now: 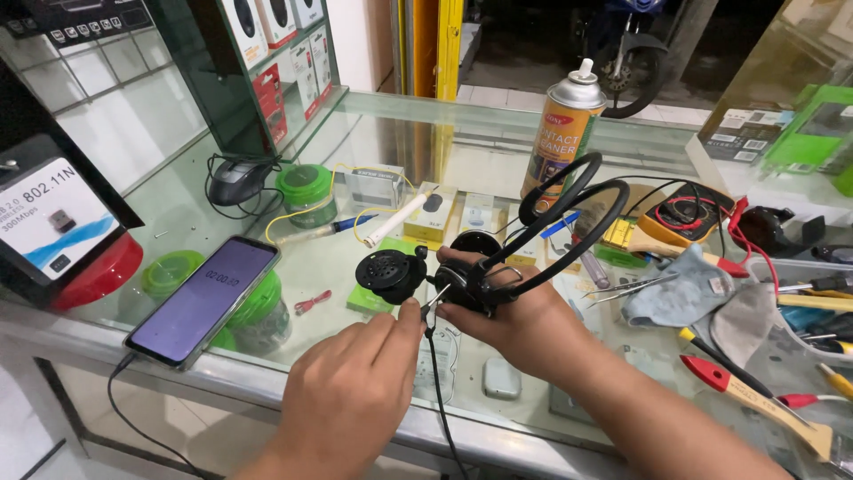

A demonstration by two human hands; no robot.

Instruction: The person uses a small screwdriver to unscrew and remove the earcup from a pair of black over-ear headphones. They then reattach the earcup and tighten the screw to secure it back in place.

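You are holding a black headset (498, 258) over the glass counter (444, 142). Your right hand (515, 316) is sitting under and behind it, fingers wrapping tight around one earcup, so the headset is resting in that palm with its double headband arcing up and away to the right of the hand. A second round black earcup piece (389, 274) is sticking out just left of the held cup, apart from your right fingers. Your left hand (351, 391) is coming in from below the headset, fingers pinching narrow on a thin metal tool (433, 300) whose tip is touching the gap between the two cups. A black cable (442, 400) is hanging down from the headset between your two hands.

Left of the headset, a phone (203, 298) with a lit screen is lying flat on the counter, and past it a black mouse (238, 180). Green round tubs (304, 187) are showing near the mouse. Behind the headset, a spray can (563, 133) is standing upright, touching nothing you hold. Right of the headset, a yellow multimeter (684, 213) is lying with red leads, then a grey cloth (689, 289), then a red-handled tool (755, 396) nearer the counter edge. Just right of the headset, tweezers (622, 289) are lying beside the cloth.
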